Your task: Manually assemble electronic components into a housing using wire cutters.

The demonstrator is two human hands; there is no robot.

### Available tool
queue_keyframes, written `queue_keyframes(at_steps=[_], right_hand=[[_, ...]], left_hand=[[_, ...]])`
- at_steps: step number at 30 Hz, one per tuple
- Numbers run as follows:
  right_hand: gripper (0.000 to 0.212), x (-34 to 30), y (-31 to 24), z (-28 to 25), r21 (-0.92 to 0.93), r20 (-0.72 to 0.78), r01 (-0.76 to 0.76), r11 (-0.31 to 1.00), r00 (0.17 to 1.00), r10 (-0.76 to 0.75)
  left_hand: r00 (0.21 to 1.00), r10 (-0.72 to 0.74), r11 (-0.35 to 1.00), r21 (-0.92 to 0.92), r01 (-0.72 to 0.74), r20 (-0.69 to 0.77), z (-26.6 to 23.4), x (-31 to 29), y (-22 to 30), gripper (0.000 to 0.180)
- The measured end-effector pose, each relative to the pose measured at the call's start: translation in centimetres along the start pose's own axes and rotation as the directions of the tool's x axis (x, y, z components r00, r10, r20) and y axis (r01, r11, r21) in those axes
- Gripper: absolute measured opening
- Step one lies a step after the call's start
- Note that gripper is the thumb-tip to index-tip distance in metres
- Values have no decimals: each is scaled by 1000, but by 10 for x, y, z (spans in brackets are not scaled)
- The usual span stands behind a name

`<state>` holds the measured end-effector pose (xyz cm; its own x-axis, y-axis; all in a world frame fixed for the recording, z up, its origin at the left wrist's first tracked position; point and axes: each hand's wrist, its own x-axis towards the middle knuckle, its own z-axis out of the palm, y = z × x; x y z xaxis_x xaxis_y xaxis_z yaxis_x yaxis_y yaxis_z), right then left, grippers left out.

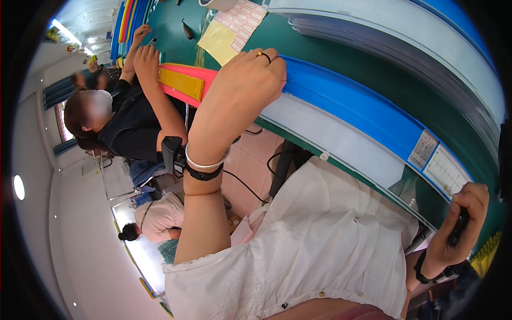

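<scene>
A long blue plastic piece (341, 101) lies along the near edge of the green table, with a whitish translucent panel (336, 136) on its near side. Two printed labels sit at its right end, a grey one (423, 149) and a white one (445, 170). My left hand (240, 88) is closed over the piece's left end, fingertips hidden behind the knuckles. At the right end my right hand (463, 221) is closed around a small black object (458, 228), its kind unclear, with the fingertips at the white label's corner.
Stacked whitish and blue plastic pieces (394, 32) fill the table's far right. Beyond my left hand are a yellow sheet (220, 44), a sticker sheet (248, 18) and a pink piece with a yellow block (181, 84). A co-worker (133, 122) in black works at the left.
</scene>
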<state>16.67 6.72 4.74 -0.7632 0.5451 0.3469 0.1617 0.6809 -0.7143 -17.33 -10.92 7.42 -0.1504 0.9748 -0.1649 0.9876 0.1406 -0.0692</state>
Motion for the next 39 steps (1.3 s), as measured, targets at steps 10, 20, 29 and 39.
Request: queue_keyframes(at_steps=[10, 20, 29, 39], right_hand=[[22, 5, -16, 7, 83, 51, 21, 996, 998, -25], [24, 15, -32, 30, 122, 133, -8, 992, 991, -8], [24, 20, -30, 34, 125, 127, 47, 991, 990, -63], [26, 25, -27, 36, 132, 162, 48, 990, 984, -69]], left_hand=[[826, -537, 731, -582, 356, -168, 31, -34, 8, 13], [450, -761, 590, -786, 182, -467, 73, -28, 19, 27], [390, -652, 758, -561, 332, -650, 84, -25, 24, 12], [455, -716, 698, -542, 468, -530, 81, -27, 29, 11]])
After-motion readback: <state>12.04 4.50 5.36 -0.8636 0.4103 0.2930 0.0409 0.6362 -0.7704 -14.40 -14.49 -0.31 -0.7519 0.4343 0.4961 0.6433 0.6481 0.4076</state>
